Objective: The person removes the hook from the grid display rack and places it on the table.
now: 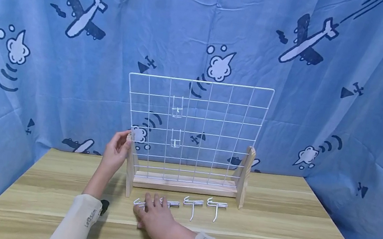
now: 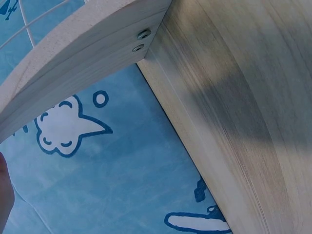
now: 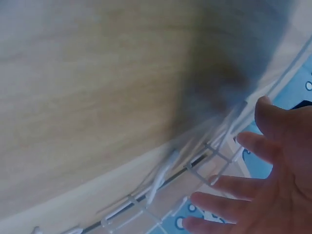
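A white wire grid panel [image 1: 206, 118] stands upright in a wooden stand [image 1: 185, 185]. My left hand [image 1: 117, 151] grips the top of the stand's left upright [image 1: 129, 168]; only a sliver of that hand [image 2: 5, 190] enters the left wrist view. Two white wire hooks hang on the grid, an upper hook [image 1: 177, 112] and a lower hook [image 1: 175, 143]. Several similar hooks [image 1: 193, 208] lie in a row on the table before the stand. My right hand [image 1: 158, 221] is over the row's left end, fingers spread, partly hiding two hooks. The right wrist view shows its fingers extended, apparently holding nothing.
The wood-grain table [image 1: 271, 232] extends to both sides of the stand. A blue curtain [image 1: 111, 56] with airplane and cloud prints surrounds its back and sides. Two screw heads [image 2: 141, 35] show on the upright's outer face.
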### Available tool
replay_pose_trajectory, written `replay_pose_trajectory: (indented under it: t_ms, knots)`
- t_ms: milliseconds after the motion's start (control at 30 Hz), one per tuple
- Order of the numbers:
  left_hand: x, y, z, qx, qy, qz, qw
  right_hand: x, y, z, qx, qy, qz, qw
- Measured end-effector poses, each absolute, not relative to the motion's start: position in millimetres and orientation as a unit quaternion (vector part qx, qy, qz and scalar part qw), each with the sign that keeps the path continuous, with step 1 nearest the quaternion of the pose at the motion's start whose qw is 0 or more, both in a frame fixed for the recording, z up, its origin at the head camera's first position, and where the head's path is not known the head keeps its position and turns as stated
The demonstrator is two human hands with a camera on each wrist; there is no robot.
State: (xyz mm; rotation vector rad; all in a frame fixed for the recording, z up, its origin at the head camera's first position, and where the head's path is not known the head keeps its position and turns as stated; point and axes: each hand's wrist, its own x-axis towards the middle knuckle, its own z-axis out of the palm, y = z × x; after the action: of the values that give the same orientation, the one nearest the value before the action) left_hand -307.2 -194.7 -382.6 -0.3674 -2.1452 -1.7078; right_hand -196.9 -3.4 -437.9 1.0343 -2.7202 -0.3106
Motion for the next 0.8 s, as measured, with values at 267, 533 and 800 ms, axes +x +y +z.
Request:
replay_pose_trajectory:
  t_ms: [267,533,800]
  knots:
    - [-307.7,-195.4,-383.4,-0.131,-0.760,-0.610,0.182,-195.9,4.0,-428.0,0.365,-0.920,-0.069,0.127]
    - [-307.0,-194.4,-382.3,-0.129,-0.761,-0.610,0.181,-198.6,15.5,-414.5,0.365,-0.917,-0.033,0.156]
    - [-307.0,-193.9,-381.8,-0.124,-0.760,-0.614,0.175,-207.2,31.2,-396.9,0.343,-0.919,0.023,0.195]
